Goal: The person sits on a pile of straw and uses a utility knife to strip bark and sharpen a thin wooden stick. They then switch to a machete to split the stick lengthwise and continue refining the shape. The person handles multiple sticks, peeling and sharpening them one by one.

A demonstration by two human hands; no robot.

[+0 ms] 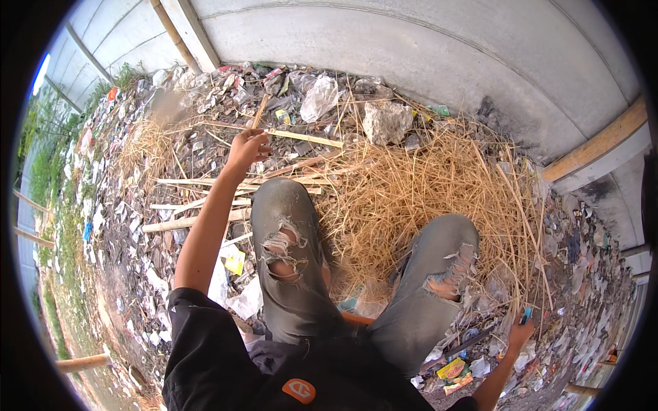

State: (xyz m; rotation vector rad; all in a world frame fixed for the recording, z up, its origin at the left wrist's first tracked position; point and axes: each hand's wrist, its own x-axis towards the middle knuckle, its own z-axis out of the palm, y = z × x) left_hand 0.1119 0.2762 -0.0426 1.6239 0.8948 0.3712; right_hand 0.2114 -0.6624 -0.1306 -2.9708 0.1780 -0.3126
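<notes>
My left hand (247, 149) is stretched forward past my left knee. Its fingers are curled at one end of a pale bamboo strip (305, 138), which runs to the right from them. Another short strip (260, 109) rises just beyond the knuckles. Several split bamboo pieces (195, 220) lie on the ground by my left knee. Low on the right, my right hand (521, 333) is closed around a handle with a blue end. A long dark blade (471, 342) extends leftward from beside it, apparently part of the same knife-like tool; the fingers partly hide the join.
A heap of dry straw (411, 192) spreads around my knees, with a rough stone block (387, 123) behind it. Concrete panel walls (411, 48) stand at the back, and a wooden post (596, 145) on the right. Plastic litter (320, 97) covers the ground.
</notes>
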